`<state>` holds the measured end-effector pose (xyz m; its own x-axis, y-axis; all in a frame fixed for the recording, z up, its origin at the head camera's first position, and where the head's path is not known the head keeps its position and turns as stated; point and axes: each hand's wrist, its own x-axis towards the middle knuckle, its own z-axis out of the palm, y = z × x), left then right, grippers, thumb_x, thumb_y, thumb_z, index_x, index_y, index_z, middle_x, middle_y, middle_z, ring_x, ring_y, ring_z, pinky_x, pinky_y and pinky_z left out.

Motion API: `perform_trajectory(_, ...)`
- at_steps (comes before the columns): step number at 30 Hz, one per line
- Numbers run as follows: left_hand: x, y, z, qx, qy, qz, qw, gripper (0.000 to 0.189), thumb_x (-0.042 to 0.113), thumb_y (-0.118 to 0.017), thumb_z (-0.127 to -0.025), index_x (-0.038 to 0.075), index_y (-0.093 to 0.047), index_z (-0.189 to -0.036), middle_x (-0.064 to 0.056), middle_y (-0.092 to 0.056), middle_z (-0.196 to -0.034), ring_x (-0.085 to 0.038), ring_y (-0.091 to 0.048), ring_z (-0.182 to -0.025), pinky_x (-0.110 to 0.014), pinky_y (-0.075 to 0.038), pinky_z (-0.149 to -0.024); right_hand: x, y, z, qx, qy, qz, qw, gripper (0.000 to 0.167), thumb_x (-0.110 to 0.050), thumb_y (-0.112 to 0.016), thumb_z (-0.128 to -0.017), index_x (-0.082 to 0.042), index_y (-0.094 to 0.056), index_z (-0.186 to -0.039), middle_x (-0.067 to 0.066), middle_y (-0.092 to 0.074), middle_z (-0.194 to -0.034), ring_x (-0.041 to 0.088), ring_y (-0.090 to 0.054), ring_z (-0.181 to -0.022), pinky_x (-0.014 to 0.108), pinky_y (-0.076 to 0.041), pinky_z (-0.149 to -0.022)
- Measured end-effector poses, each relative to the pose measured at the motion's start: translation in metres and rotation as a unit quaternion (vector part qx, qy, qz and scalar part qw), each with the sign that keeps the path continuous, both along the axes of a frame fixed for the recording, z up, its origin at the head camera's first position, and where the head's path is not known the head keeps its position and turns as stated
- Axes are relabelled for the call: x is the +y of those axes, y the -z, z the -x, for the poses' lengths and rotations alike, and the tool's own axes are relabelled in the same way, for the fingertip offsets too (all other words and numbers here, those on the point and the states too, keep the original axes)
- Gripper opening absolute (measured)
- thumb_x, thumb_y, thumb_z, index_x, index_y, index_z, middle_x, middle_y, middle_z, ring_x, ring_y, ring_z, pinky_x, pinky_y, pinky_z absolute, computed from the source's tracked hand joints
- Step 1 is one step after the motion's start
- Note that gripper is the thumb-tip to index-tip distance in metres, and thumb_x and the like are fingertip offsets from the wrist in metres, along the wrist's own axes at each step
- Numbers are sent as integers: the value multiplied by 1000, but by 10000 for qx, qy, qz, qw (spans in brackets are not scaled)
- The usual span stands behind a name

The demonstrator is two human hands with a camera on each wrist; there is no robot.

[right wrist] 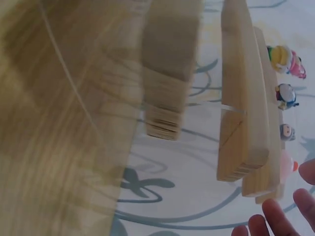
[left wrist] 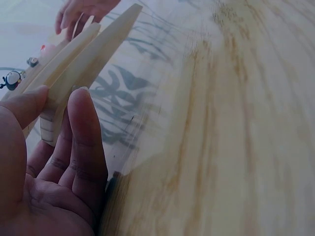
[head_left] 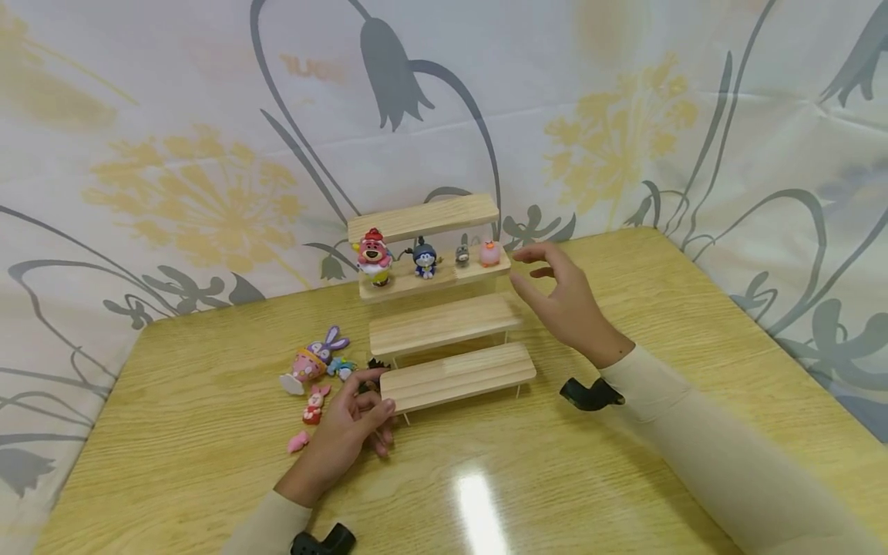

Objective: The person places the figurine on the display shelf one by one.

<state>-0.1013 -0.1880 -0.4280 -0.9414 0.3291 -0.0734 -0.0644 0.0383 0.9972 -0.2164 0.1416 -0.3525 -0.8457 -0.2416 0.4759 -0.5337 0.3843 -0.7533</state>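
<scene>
Watching remotely, I'm gripping the lowest shelf [head_left: 458, 376], running left-to-right, with my left hand [head_left: 347, 420]; my right hand [head_left: 567, 301] is hovering, thumb and fingers parted; the pink figure [head_left: 489, 254] is sitting just left of it.

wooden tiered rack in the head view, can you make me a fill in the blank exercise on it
The pale wooden tiered rack bears ____ small colourful figurines on its second-highest tier.
In the head view, that tier's round pink figurine stands furthest to the ____.
The left hand grips the rack's ____ tier.

four; right; lowest
</scene>
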Motion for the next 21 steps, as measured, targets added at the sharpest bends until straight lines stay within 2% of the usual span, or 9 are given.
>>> perform_trajectory(3, 1, -1, 0, -13, -20, 21, 10000, 59, 16, -57, -103, 2, -25, -150, -5, -60, -86, -11, -64, -63, -34, -60, -54, 5, 6, -7, -164, -4, 22, 9999, 32, -14, -60, -101, 3, -54, -128, 17, -58, -129, 28, -53, -122, 47, -47, -101)
perform_trajectory(6, 1, -2, 0, -38, -15, 31, 10000, 58, 15, -57, -103, 2, -25, -150, -4, -60, -85, -11, -64, -62, -34, -60, -54, 10, 11, -13, -414, 37, -17, 9991, 29, -16, -59, -102, -1, -55, -126, 17, -59, -125, 23, -54, -117, 40, -49, -97)
perform_trajectory(10, 0, 0, -1, -16, -23, 17, 10000, 58, 15, -56, -103, 2, -25, -151, -3, -61, -85, -11, -64, -62, -33, -60, -54, 14, 21, -14, -775, 92, -227, 9967, 25, -20, -56, -104, -4, -54, -123, 14, -60, -117, 18, -55, -108, 32, -48, -91)
perform_trajectory(14, -1, 0, -1, 29, -32, 14, 10000, 58, 15, -56, -104, 2, -25, -151, -3, -61, -85, -11, -64, -63, -33, -60, -54, 20, 31, -13, -1251, 13, -392, 9914, 26, -27, -53, -105, -4, -53, -119, 12, -59, -107, 22, -56, -96, 30, -49, -82)
perform_trajectory(17, -1, 0, -1, 21, -31, 4, 10000, 57, 15, -56, -104, 2, -26, -150, -3, -61, -85, -11, -64, -63, -33, -60, -54, 27, 38, -13, -1891, -363, -267, 9809, 28, -31, -52, -106, -4, -51, -114, 16, -57, -96, 26, -56, -83, 31, -51, -70)
perform_trajectory(21, 0, 0, -1, 8, -20, -12, 10000, 57, 15, -57, -103, 2, -26, -150, -3, -60, -85, -11, -64, -63, -34, -60, -54, 36, 47, -12, -2708, -1016, -327, 9567, 32, -33, -48, -107, -2, -51, -110, 16, -56, -80, 25, -56, -65, 33, -51, -56)
